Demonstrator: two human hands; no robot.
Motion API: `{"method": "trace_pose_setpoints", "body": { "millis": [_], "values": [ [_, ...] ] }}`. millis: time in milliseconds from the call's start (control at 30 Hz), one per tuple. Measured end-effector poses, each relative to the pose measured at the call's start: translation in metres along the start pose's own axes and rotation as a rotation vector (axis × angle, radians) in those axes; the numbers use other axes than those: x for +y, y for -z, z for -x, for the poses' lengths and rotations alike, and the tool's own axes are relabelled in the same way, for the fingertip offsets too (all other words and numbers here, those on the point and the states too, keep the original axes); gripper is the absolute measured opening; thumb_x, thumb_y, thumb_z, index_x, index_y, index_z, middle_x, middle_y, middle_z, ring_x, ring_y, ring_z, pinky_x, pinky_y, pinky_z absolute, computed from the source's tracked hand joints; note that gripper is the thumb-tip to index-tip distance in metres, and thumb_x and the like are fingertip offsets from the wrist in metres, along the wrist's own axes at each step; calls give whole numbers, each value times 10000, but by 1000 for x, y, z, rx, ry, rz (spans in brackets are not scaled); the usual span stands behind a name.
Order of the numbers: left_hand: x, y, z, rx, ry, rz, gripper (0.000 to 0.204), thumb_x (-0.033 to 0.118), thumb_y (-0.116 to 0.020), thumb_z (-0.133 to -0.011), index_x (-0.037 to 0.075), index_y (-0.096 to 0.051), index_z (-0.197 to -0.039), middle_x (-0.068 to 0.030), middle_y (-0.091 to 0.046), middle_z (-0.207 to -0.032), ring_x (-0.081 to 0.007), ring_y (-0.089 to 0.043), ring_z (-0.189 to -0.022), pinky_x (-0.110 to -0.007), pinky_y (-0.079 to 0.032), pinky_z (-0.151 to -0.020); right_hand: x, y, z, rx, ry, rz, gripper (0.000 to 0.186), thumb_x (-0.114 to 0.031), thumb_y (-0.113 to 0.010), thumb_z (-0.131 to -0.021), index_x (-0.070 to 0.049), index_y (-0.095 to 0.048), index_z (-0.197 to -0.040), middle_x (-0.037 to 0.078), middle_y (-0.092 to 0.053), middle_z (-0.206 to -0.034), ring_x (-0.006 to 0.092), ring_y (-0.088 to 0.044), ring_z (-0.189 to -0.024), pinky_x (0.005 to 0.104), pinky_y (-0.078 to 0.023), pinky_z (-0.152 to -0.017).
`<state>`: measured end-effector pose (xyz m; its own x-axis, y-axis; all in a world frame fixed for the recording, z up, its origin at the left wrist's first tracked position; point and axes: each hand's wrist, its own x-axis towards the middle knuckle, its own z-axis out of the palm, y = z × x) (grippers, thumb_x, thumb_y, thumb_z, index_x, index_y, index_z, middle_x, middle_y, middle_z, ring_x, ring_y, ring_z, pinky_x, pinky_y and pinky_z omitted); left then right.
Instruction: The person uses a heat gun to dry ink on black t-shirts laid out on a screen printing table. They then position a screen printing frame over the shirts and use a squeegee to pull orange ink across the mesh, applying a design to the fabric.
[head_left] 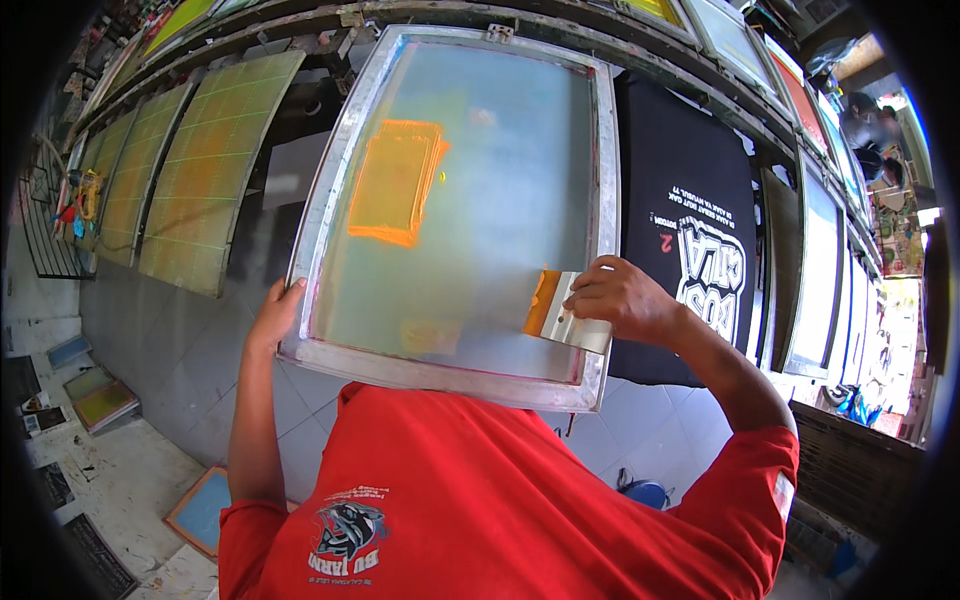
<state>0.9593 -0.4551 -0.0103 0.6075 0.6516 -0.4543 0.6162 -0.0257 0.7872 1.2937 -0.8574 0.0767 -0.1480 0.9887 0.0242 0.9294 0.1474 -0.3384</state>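
A large screen-printing frame (345, 135) with a metal border and pale mesh lies before me, slightly tilted to one side. Orange ink (398, 180) forms a rough rectangle on the mesh's left part. My left hand (276, 312) is closed on the frame's near left edge. Held in my right hand (622, 305), over the near right of the mesh, is a squeegee (580, 332) with a silver metal holder. Orange ink coats the squeegee's left-facing side. Whether its edge touches the mesh, I cannot tell.
Right of the frame lies a black shirt (660, 140) with white and red print. Yellow-green boards (215, 165) line the left side. More screen frames (818, 270) stand along the right. Small framed panels (205, 510) lie low at left. People (865, 125) appear at far right.
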Motion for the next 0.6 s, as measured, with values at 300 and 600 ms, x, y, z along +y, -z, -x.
{"method": "trace_pose_setpoints", "body": {
  "millis": [300, 600],
  "values": [
    [3, -1, 2, -27, -23, 47, 421, 340, -543, -952, -22, -564, -1165, -54, -618, -1046, -128, -523, -957, -276, -406, -881, 2, 6, -7, -111, -45, -1, 288, -45, -768, -664, -121, -649, -915, -4, -661, -948, 173, -601, -1049, 367, -432, -969],
    [7, -5, 6, 34, 23, 10, 428, 358, -546, -949, -22, -566, -1144, -55, -611, -1026, -129, -516, -946, -277, -409, -866, -14, 9, -1, -199, -141, -35, 346, -86, -815, -608, -127, -693, -929, 14, -694, -972, 185, -618, -1052, 366, -451, -900]
  ]
}}
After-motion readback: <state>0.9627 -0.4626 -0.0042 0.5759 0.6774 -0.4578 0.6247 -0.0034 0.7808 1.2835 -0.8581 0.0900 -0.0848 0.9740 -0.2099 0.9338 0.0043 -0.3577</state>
